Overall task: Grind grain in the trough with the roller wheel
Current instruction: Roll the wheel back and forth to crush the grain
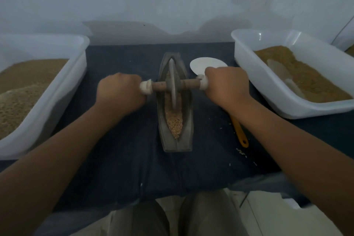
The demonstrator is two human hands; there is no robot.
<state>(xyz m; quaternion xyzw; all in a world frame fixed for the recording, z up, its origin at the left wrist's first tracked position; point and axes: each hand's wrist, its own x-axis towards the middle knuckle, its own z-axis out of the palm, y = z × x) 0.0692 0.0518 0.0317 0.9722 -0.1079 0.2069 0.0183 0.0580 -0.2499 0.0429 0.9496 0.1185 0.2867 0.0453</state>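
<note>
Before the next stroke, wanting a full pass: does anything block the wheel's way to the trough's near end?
Nothing visible does: only grain lies in the trough between the wheel and the near end.

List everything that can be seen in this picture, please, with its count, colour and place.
Trough: one, grey, middle of the cloth.
Roller wheel: one, grey disc on a brown axle, standing in the trough.
Grain: tan, inside the trough.
Left tub: one, white, left side, holds tan grain.
Right tub: one, white, right side, holds tan contents.
Scoop: one, pale, lying in the right tub.
Plate: one, white, round, just behind the right hand; perhaps a lid.
Yellow handle: one, under the right forearm; its head is hidden.
Cloth: one, dark blue, under everything.
Left hand: fingers round the left axle end.
Right hand: fingers round the right axle end.
</note>
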